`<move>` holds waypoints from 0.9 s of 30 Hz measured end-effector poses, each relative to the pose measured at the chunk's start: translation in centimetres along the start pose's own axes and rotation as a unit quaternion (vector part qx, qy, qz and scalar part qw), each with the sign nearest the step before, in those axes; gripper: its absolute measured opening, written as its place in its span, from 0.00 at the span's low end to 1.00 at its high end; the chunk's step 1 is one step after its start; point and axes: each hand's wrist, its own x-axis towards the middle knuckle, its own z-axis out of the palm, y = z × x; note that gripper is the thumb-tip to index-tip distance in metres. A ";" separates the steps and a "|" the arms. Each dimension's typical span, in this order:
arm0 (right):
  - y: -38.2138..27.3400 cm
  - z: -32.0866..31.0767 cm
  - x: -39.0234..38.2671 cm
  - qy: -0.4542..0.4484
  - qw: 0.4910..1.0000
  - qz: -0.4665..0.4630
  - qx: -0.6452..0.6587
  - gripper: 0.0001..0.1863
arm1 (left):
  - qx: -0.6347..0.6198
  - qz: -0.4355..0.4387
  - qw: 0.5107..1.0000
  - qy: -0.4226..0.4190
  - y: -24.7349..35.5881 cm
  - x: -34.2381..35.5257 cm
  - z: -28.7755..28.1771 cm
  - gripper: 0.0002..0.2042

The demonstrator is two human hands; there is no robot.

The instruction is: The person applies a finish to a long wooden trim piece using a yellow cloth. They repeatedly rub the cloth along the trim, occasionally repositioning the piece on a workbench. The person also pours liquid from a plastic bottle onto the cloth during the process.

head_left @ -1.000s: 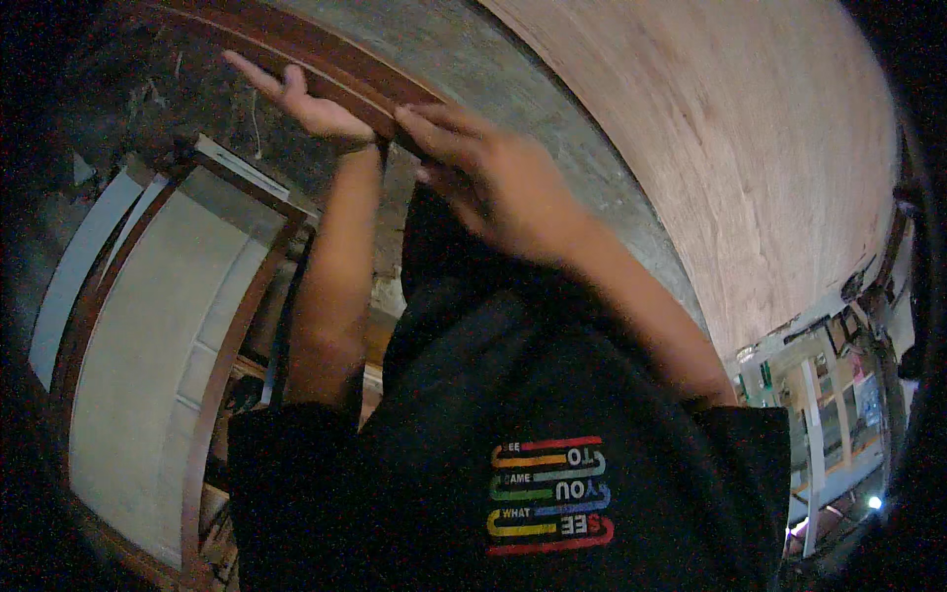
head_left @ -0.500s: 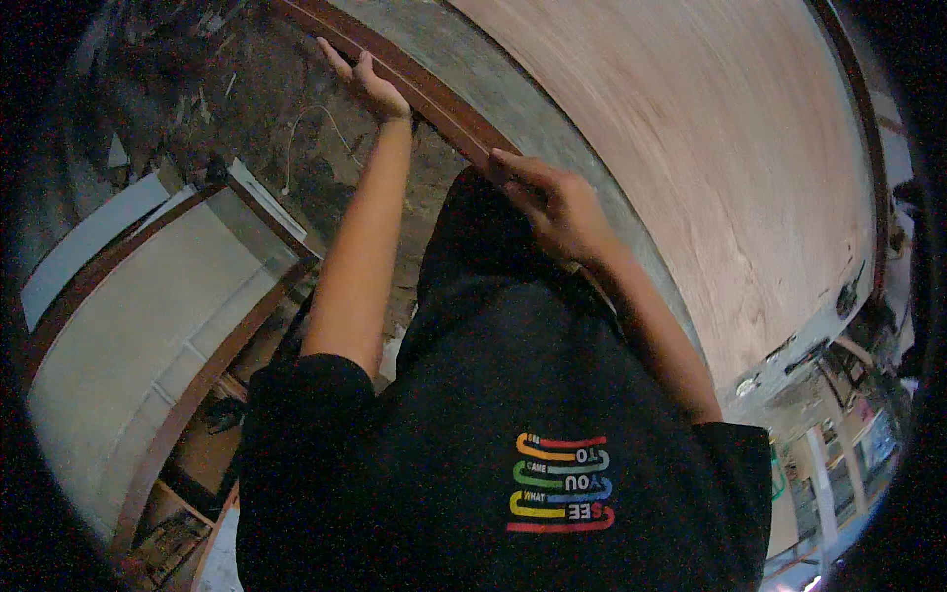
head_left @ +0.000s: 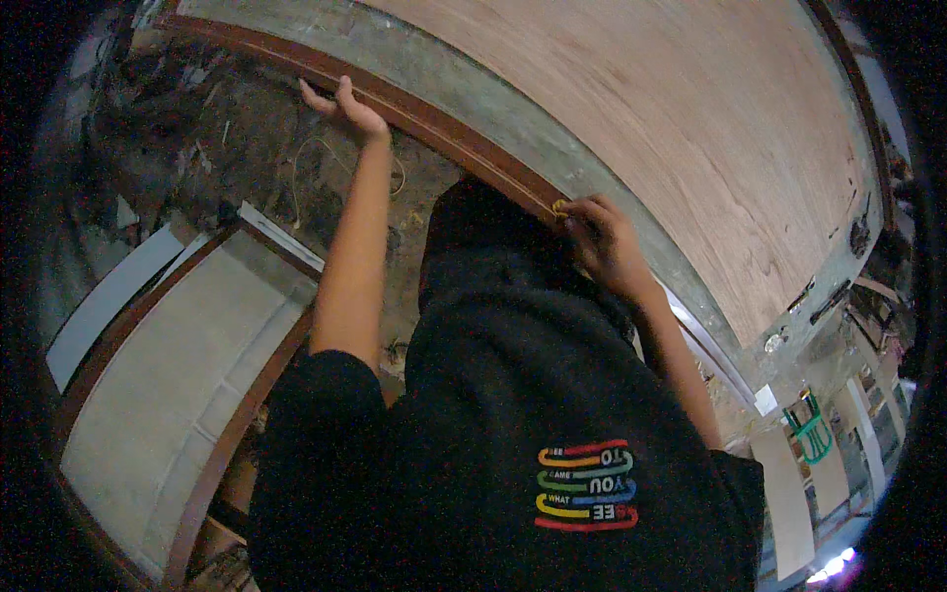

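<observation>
A long reddish-brown wooden strip [head_left: 434, 136] runs from the upper left toward my lap, beside the grey edge of a work surface. My left hand [head_left: 351, 113] rests against the strip's near side, its fingers spread and stretched out rather than wrapped round it. At the strip's near end, my right hand [head_left: 610, 242] has its fingers closed in a pinch. A small yellow thing [head_left: 559, 208] shows at those fingertips against the wood; its kind is too small to make out.
A large pale wood panel [head_left: 681, 148] lies on the grey surface [head_left: 592, 163]. To my left stands a brown-framed pale panel [head_left: 187, 365] with a white board [head_left: 118, 301] beside it. A thin cord [head_left: 296, 187] lies on the littered floor. A green item [head_left: 812, 439] sits at lower right.
My right hand has moved right and nearer to me along the strip, and the yellow thing now shows at its fingertips. My left hand stays by the strip, slightly lower. The whole view has shifted.
</observation>
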 end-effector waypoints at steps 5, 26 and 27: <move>-1.3 -0.4 3.5 -0.049 0.996 0.072 -0.004 0.09 | 0.047 0.046 0.997 -0.034 0.4 9.1 -2.7 0.38; -15.1 9.2 24.5 -0.025 0.984 0.139 -0.111 0.09 | 0.002 -0.041 0.998 -0.052 1.1 17.1 -2.2 0.53; -15.1 9.3 24.8 -0.021 0.978 0.165 -0.121 0.09 | 0.004 -0.040 0.998 -0.054 1.0 17.2 -2.1 0.53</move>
